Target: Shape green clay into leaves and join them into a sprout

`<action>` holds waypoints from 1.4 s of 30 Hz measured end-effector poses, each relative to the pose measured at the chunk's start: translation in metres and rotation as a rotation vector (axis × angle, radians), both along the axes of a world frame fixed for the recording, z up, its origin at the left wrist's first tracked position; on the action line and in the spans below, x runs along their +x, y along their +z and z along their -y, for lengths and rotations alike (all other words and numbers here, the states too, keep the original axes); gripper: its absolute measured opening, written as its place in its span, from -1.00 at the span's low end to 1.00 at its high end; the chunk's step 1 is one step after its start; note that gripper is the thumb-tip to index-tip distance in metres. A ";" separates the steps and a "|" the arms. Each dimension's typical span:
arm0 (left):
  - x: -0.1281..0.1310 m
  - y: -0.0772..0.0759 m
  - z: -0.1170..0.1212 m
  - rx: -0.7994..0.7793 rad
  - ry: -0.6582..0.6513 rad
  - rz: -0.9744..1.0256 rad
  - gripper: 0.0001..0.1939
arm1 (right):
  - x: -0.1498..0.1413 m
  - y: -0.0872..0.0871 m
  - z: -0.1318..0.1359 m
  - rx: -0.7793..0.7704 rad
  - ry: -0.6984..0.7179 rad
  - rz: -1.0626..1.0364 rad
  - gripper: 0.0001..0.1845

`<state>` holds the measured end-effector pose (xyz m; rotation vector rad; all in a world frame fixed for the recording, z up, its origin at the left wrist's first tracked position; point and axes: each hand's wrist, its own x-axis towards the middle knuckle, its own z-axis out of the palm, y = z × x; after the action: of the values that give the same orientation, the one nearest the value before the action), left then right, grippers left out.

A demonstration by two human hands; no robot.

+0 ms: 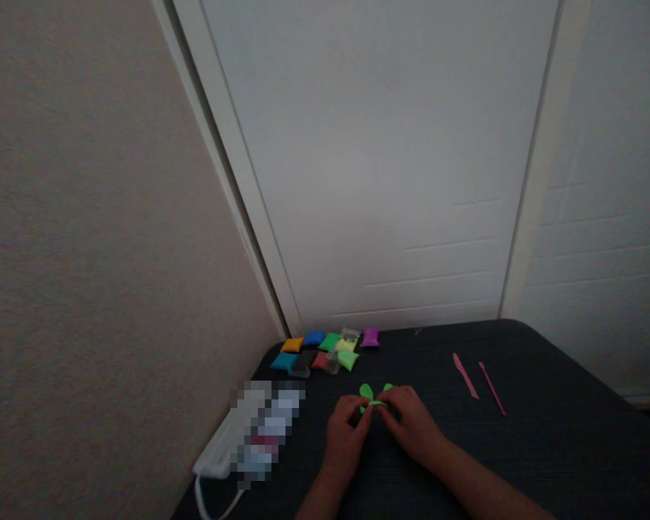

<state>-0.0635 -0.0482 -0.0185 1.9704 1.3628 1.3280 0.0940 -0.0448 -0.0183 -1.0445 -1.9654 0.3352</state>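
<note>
Both hands meet over the dark table, pinching a small bright green clay shape (366,391) with rounded, petal-like lobes. My left hand (347,426) has its fingertips closed on the clay's left side and lower middle. From the right, my right hand (410,419) pinches a thin part at the middle, while one green lobe shows just above its fingers. Part of the clay is hidden behind the fingertips.
Packets of coloured clay (331,341) lie in two rows at the table's back left. A pink plastic knife (466,375) and a thin pink stick tool (492,388) are to the right. A white corded device (217,451) and a blurred-out item sit left, beside the wall.
</note>
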 end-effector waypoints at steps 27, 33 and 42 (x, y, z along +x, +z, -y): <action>0.002 -0.003 -0.001 0.217 0.088 -0.183 -0.85 | 0.002 0.004 0.000 0.050 -0.082 0.046 -0.93; 0.004 -0.001 0.003 0.263 0.038 -0.222 -0.85 | 0.003 0.006 0.001 0.074 -0.065 0.063 -0.92; 0.003 -0.002 0.001 0.171 0.038 -0.112 -0.84 | 0.003 0.009 0.003 0.138 -0.038 0.082 -0.89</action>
<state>-0.0605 -0.0491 -0.0208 2.1713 1.3836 1.4126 0.0971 -0.0479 -0.0094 -1.0191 -2.0086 0.1358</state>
